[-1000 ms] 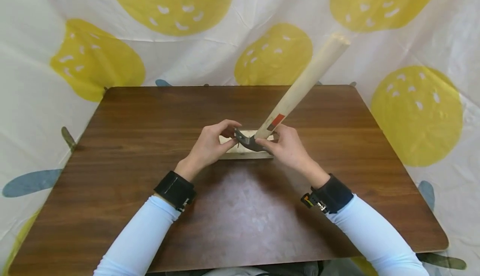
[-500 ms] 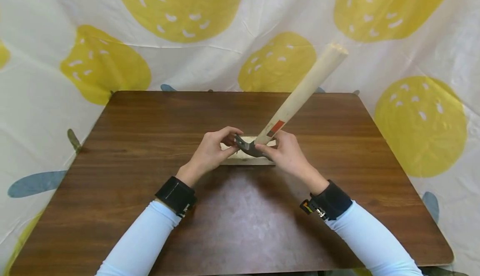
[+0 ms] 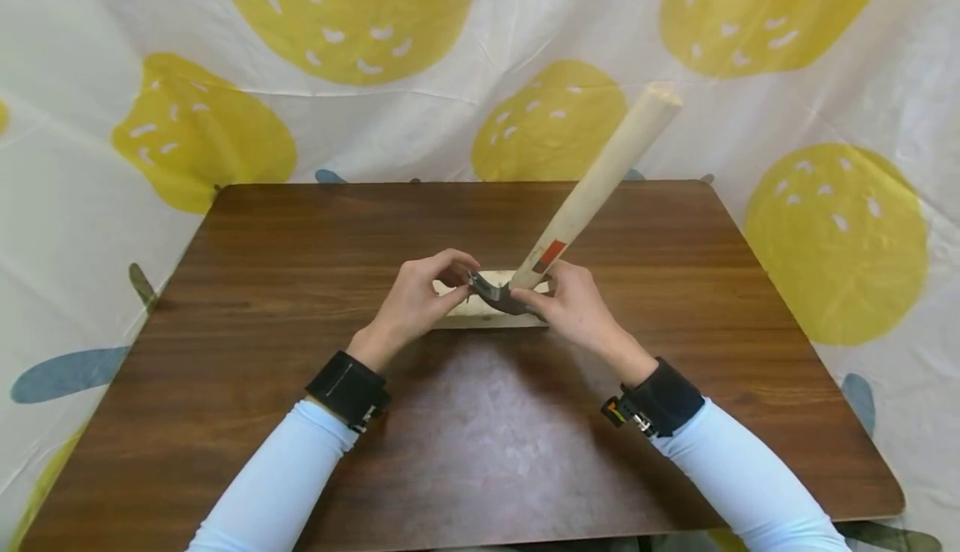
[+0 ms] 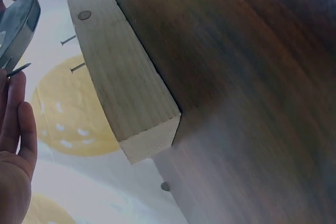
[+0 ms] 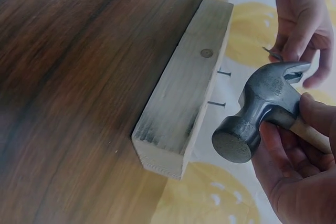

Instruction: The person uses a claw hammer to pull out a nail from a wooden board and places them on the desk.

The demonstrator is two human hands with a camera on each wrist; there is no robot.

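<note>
A steel-headed claw hammer with a pale wooden handle (image 3: pixel 592 185) is gripped just under its head by the right hand (image 3: pixel 573 306), poised over the pale rectangular wooden block (image 5: pixel 184 98) on the dark brown wooden table (image 3: pixel 300 227). A thin loose steel nail (image 4: pixel 17 70) is pinched at the claw by the left hand (image 3: pixel 416 302). The hammer is judged top-heavy and rigid; the nail small, slippery, best held by fingertips.
</note>
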